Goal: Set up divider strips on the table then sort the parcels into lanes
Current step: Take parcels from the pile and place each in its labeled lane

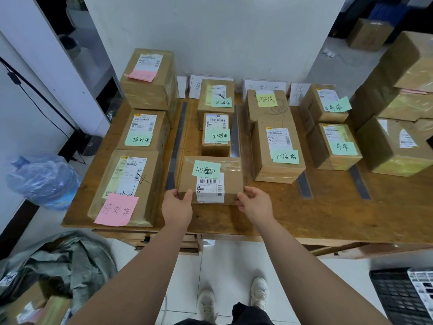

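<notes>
Both hands' fingers [187,195] grip the parcel [210,179], long axis left-right.

Near-left parcel's pink note [116,210] reads 待处理; the near middle parcel's green note [206,169] reads 处理中; right of it, another green note [285,156] reads 已完成.

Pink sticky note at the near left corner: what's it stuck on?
In the head view, the pink sticky note sits on the nearest box of the leftmost lane, left of the left hand.

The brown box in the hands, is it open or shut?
Shut: the brown cardboard box has clear tape across its closed top.
</notes>
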`<state>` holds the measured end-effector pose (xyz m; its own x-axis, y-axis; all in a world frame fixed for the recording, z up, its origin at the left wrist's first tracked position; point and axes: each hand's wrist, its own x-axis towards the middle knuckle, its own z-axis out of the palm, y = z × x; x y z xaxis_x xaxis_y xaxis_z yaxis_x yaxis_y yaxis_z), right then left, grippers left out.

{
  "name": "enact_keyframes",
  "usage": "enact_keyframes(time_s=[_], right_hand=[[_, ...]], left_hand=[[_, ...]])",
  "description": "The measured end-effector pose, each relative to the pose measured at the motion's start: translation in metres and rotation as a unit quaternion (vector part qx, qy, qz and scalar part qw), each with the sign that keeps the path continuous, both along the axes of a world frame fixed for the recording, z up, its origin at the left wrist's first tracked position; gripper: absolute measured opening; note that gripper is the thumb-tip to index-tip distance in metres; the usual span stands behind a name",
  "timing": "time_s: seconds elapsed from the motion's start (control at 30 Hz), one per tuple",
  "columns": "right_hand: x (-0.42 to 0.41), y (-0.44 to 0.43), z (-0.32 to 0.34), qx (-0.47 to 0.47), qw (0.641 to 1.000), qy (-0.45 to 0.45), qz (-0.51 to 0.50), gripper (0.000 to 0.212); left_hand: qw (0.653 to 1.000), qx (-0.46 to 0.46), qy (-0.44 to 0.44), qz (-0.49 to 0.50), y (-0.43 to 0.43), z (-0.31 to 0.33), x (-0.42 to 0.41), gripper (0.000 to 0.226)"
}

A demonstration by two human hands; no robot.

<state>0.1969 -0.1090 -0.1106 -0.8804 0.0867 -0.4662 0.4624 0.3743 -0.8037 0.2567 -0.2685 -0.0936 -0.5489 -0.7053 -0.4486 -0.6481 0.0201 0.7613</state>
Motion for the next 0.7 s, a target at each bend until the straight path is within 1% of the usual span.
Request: enact_keyframes(time_s=[0.1,0.17,0.23,0.3,0.4,0.53,0.6,0.7], right_hand=[[0.005,0.004,0.003,0.038,0.999,0.005,0.023,0.04],[0.009,0.013,0.013,0.079,0.995,0.034,0.059,0.036],[0.01,0.026,0.028,0.114,0.987,0.081,0.083,0.033],[0.008,0.042,0.047,0.138,0.978,0.126,0.089,0.032],[-0.001,0.065,0.073,0.173,0.965,0.177,0.089,0.033],[-0.017,0.106,0.097,0.225,0.949,0.203,0.09,0.037],[-0.025,0.133,0.104,0.246,0.941,0.215,0.088,0.037],[-0.037,0.181,0.113,0.261,0.935,0.229,0.066,0.035]], left_hand=[[1.0,0.022,0.008,-0.005,0.003,0.004,0.002,0.048],[0.999,0.022,0.022,-0.006,0.008,0.01,0.005,0.051],[0.999,-0.02,0.03,-0.006,0.013,0.019,0.009,0.059],[0.991,-0.111,0.052,-0.05,0.021,0.03,0.009,0.058],[0.956,-0.217,0.095,-0.171,0.042,0.052,-0.004,0.049],[0.888,-0.325,0.115,-0.306,0.078,0.08,-0.038,0.036],[0.86,-0.357,0.122,-0.343,0.101,0.091,-0.054,0.036],[0.833,-0.384,0.121,-0.38,0.145,0.102,-0.075,0.039]])
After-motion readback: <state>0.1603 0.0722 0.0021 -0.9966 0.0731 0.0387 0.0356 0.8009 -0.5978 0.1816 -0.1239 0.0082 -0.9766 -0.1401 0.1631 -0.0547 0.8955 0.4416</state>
